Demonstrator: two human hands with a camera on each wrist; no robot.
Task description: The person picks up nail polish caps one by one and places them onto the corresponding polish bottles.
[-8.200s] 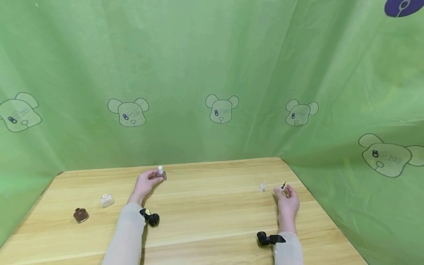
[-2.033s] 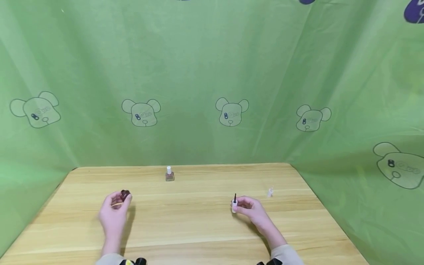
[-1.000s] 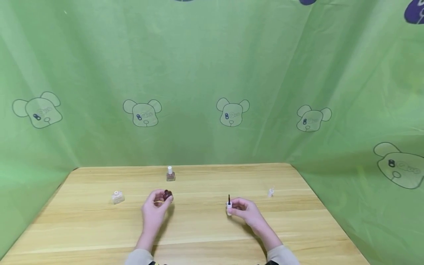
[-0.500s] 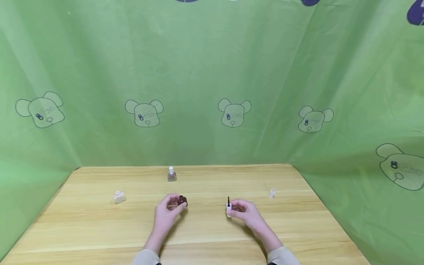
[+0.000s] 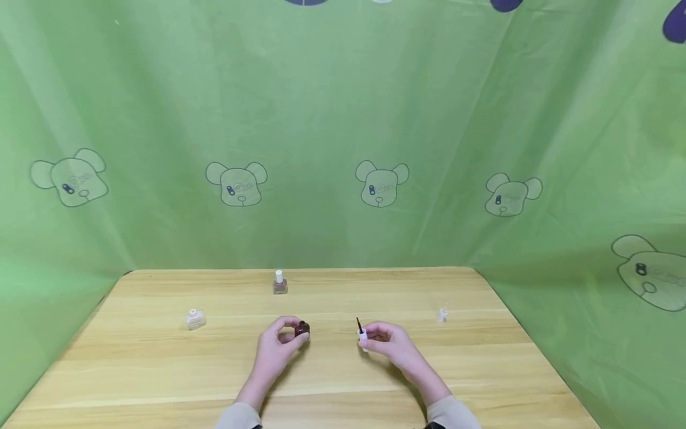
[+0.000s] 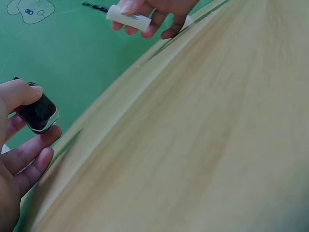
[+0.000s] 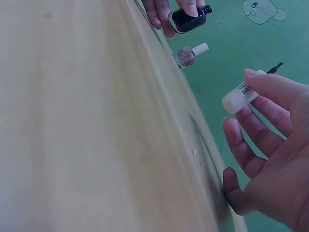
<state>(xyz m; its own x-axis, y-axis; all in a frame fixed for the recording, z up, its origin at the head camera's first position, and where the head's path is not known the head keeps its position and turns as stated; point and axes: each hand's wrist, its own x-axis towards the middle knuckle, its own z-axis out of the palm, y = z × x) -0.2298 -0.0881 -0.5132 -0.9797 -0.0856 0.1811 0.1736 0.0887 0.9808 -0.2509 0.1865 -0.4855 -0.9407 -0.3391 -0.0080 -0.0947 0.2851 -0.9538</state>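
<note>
Left hand [image 5: 276,347]: thumb and fingers pinch the dark red bottle [image 5: 302,329], which I take as landmark for every place below. It is held roughly upright, its neck uncapped. Right hand [image 5: 393,345]: to the right of the dark red bottle and apart from it, thumb and fingers clamped on a white brush cap [image 5: 362,339].

Key relation, as I judge it from my station: the brush cap lies to the right of the dark red bottle, at about the same depth, not touching it. Its long axis is tilted, with the dark brush [image 5: 359,325] uppermost and leaning toward the bottle. So the bristles point up, while the neck also faces up. The left hand has the bottle; the right hand is nearer the second cap.

Label: in the right wrist view I read what looks like "012" on the brush cap [image 7: 243,94]; the finer print is too small.

Farther out on the desk [image 5: 343,393]: an uncapped clear bottle [image 5: 195,320] left of the dark red bottle; a second cap [image 5: 442,315], stem up, well to its right; a capped bottle [image 5: 280,284] behind it, slightly left.

Farthest: green curtain [image 5: 321,89] with printed bear faces; lettering on them too faint to trust.
</note>
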